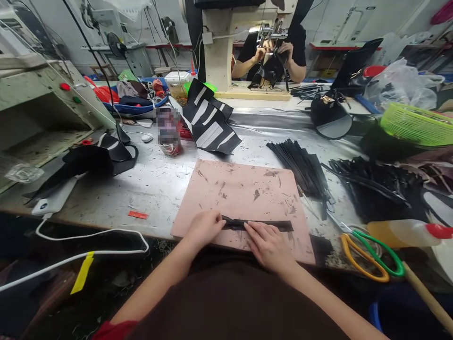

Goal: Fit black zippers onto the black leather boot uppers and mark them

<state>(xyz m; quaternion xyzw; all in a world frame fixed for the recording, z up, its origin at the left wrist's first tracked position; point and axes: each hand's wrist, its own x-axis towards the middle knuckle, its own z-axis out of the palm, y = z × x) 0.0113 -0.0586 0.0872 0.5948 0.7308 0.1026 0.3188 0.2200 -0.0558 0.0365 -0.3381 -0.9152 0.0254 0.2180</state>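
A narrow black strip lies crosswise on a worn pink board near the table's front edge. My left hand pinches the strip's left end between thumb and fingers. My right hand rests on the strip's middle with its fingers stretched out and pressing it to the board. Beyond my right fingers the strip's right end lies flat. A fan of loose black strips spreads beside the board's right rear corner.
Scissors with green and orange handles and a bottle of yellowish liquid lie to the right. Black pieces with white patches stand behind the board. A white cable hangs at the left. Across the table, a person works at a sewing machine.
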